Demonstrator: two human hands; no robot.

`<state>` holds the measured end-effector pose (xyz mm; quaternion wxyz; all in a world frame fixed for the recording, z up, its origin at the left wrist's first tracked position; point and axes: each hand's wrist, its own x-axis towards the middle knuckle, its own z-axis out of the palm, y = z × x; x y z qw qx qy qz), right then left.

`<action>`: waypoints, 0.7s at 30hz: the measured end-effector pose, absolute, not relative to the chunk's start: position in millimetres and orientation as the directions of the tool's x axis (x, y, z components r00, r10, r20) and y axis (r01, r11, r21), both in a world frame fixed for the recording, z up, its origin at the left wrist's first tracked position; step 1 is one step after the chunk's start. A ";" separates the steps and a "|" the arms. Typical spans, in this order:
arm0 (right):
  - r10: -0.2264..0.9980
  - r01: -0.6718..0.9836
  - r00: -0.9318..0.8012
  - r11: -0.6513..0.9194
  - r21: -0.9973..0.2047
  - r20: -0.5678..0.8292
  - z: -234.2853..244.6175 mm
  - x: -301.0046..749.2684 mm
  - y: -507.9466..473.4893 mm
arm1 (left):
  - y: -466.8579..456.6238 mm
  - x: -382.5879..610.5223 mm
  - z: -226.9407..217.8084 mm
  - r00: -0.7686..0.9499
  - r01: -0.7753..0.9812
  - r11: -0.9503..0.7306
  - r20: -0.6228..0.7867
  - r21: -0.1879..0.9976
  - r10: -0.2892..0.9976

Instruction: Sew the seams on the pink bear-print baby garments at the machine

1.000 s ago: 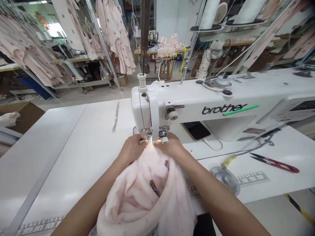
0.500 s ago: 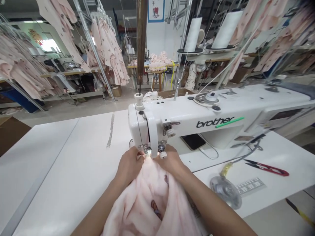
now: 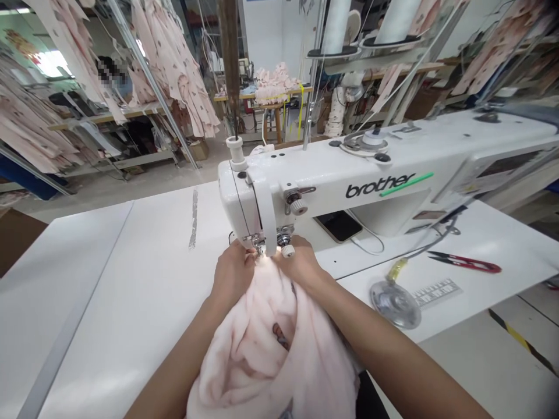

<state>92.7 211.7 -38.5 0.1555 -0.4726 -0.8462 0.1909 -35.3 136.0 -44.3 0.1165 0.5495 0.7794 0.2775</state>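
A pale pink, soft fabric piece (image 3: 279, 349) with small brown printed figures runs from my lap up to the needle area of a white sewing machine (image 3: 314, 169). My left hand (image 3: 233, 267) is closed on the fabric's edge, just left of the lit presser foot (image 3: 261, 249). On the other side, my right hand (image 3: 299, 262) grips the fabric close to the needle; its fingertips are partly hidden behind the machine's tension knob (image 3: 288, 250). The fabric hangs in loose folds between my forearms.
On the white table (image 3: 166, 279) to the right lie red-handled thread snips (image 3: 465, 262), a clear ruler (image 3: 437, 293) and a round transparent object (image 3: 395, 304). A phone (image 3: 338, 225) rests under the machine arm. Pink garments (image 3: 174, 64) hang behind, and thread cones (image 3: 334, 26) stand above.
The view has tilted down and shifted slightly, so the machine sits higher in the picture. Both hands stay on the fabric by the needle, and its folds have bunched a little differently.
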 end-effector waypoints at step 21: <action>0.840 0.772 -0.493 0.542 -0.332 0.225 -55.4 88.1 211.9 | 143.0 -32.9 -50.6 -0.386 0.884 0.294 0.216 0.362 0.897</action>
